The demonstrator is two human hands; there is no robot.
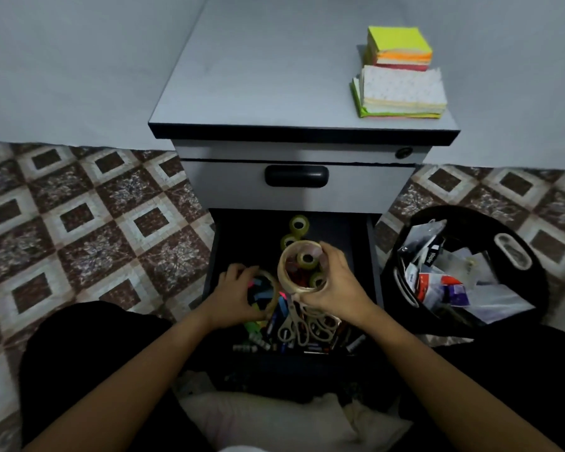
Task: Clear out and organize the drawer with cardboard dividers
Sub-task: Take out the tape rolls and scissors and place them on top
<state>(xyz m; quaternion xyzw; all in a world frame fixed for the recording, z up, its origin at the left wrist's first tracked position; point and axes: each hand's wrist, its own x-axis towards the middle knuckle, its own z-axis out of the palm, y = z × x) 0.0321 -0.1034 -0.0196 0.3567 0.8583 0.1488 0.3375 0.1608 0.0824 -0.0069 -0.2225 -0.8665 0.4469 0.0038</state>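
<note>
Drawer (248,236): dark, pulled open, floor bare at the back, clutter at the front.
Small tape rolls (299,224): yellow-green, several, loose along the middle.
Wide tape roll (282,275): beige, raised on edge above the drawer, gripped by the right hand (333,288).
Second wide roll (274,293): lying flat at front left, left hand (232,295) curled round it.
Scissors (294,324): pale handles, lying at the front among pens and markers (274,321).
</note>
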